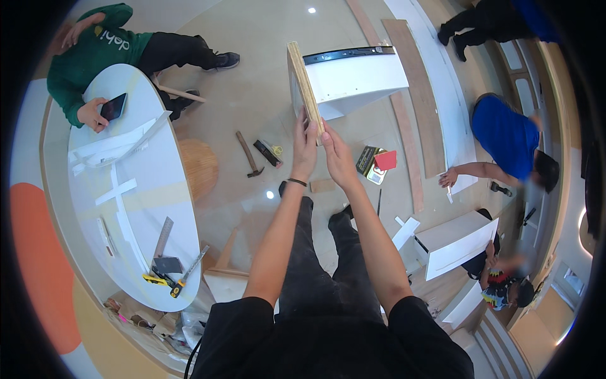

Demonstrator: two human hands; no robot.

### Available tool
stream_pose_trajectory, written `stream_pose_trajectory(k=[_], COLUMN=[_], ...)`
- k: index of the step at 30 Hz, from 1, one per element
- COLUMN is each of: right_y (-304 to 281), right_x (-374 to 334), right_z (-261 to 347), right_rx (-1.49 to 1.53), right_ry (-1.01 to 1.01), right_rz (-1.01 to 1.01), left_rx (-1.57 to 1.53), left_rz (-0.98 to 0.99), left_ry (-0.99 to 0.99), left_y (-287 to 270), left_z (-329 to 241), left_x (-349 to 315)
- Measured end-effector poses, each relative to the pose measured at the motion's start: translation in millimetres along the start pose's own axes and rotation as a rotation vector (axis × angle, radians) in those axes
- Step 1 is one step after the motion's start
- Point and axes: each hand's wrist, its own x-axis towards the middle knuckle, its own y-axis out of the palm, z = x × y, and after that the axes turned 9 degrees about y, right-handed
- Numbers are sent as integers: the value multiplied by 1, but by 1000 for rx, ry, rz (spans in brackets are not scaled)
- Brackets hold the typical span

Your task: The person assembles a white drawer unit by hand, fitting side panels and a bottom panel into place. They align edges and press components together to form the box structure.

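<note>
Out in front of me is a white drawer (356,79) with a thick front panel (305,85) whose bare plywood edge faces up. A black drawer slide (347,55) runs along the drawer's far side. My left hand (304,150) grips the near end of the panel from the left, thumb along the edge. My right hand (338,158) closes on the same end from the right, its thumb close to the left one. The fingers beneath the panel are partly hidden.
On the floor lie a hammer (249,153), a black tool (267,153), a box with a red piece (384,160) and long boards (413,95). A white oval table (142,208) with rulers stands left. People work at right; another sits at left with a phone (113,107).
</note>
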Motion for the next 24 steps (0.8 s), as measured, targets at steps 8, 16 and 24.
stream_pose_trajectory(k=[8,16,24], right_y=[6,8,-12], right_x=[7,61,6], right_z=[21,10,35], right_rx=[32,159,266], right_ry=[90,367,369], right_rz=[-209,-158,-136], left_rx=[67,-124,-270], left_rz=[-124,-41,-130], left_ry=[84,-102,-107], left_y=[19,12,2], left_z=[-16,-3,6], left_x=[-10,23,2])
